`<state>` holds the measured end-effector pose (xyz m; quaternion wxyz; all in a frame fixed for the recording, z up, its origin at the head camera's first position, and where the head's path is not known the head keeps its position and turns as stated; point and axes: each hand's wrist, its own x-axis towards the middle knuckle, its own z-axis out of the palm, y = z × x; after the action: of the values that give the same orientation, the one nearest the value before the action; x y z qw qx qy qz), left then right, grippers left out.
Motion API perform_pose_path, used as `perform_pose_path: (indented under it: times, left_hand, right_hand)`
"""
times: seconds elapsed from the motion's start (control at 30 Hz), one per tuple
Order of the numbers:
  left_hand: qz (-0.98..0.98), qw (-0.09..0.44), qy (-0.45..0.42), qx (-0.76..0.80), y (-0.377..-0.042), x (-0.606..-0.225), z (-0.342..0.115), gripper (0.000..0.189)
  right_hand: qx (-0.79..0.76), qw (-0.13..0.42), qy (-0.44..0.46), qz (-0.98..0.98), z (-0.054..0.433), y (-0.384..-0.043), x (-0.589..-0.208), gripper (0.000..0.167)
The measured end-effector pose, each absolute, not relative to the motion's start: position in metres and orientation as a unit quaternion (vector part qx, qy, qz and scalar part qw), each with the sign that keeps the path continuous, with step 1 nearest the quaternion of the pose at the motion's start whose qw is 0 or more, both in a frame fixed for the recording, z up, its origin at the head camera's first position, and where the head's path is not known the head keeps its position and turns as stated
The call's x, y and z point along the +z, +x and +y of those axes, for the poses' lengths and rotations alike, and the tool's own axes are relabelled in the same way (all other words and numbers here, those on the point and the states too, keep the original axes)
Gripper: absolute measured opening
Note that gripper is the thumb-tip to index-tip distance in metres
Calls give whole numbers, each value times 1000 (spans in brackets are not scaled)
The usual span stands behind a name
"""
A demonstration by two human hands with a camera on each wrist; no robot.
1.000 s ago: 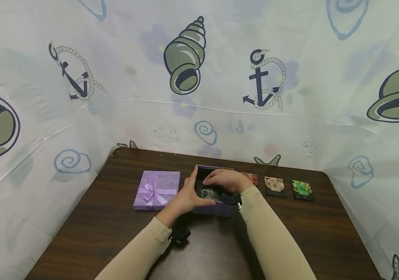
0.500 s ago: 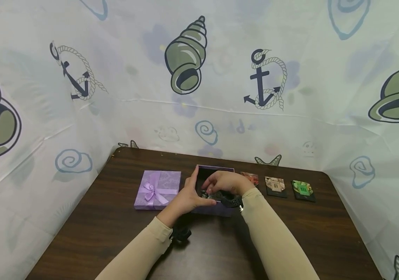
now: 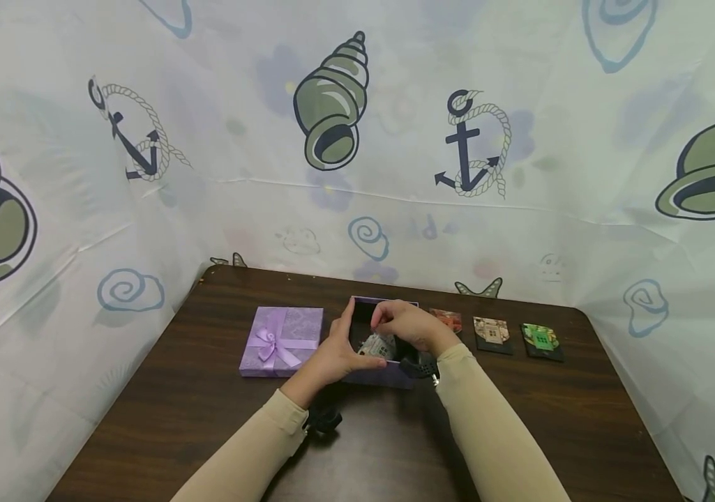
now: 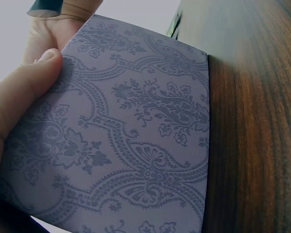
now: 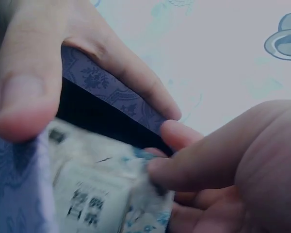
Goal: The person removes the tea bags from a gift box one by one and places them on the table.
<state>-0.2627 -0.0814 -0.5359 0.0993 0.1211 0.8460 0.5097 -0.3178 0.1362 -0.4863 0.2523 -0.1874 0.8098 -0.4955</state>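
An open purple gift box [image 3: 382, 378] with a dark inside stands on the table. My left hand [image 3: 337, 355] grips its left side, thumb over the near rim and fingers along the wall. In the left wrist view that thumb lies on the box's paisley-patterned outer wall [image 4: 145, 116]. My right hand [image 3: 409, 326] reaches into the box and pinches a small flat packet [image 5: 97, 189] by its edge. The packet is whitish with blue patterning and dark printed characters, and it is tilted up inside the box. Part of the right hand's fingers is hidden behind the packet.
Left of the box lies its purple lid [image 3: 307, 321] with a ribbon bow. To the right, a red packet [image 3: 448, 319], a beige packet [image 3: 492, 333] and a green packet [image 3: 542, 340] lie in a row. Behind the table [image 3: 520, 418] hangs a patterned cloth [image 3: 395, 237].
My right hand has dipped into the box and come up slightly with the packet, whose whitish printed face now shows. My left hand has stayed on the box.
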Motion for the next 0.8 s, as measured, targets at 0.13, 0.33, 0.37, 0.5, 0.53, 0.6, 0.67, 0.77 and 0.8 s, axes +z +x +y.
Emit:
perform_pose_path:
  times: [0.13, 0.33, 0.37, 0.5, 0.53, 0.6, 0.67, 0.77, 0.8]
  left_hand:
    - [847, 97, 121, 509, -263, -536, -81, 148]
    - [847, 97, 120, 509, -263, -537, -81, 149]
    - [846, 96, 120, 510, -263, -537, -81, 149]
    - [844, 95, 118, 514, -263, -536, -80, 149]
    - [844, 95, 118, 515, -263, -536, -80, 149]
    - [844, 93, 117, 515, -264, -537, -80, 150]
    - [845, 91, 118, 514, -265, -537, -81, 151]
    - [847, 89, 119, 510, -265, -537, -81, 151]
    - [848, 90, 118, 509, -265, -537, -81, 150]
  right_hand:
    - [-527, 236, -169, 799, 137, -317, -488, 17]
    - [-557, 222, -159, 785, 137, -315, -489, 19]
    - [-559, 220, -159, 784, 137, -315, -489, 18]
    - [-566, 214, -155, 781, 138, -313, -490, 14]
    - [-565, 212, -156, 782, 139, -313, -489, 13]
    - [-563, 207, -159, 784, 139, -312, -489, 11]
    - [-551, 200, -168, 792, 140, -312, -489, 12]
    - [-536, 190, -178, 803, 140, -312, -490, 12]
    - [-533, 188, -180, 805, 141, -312, -491, 12]
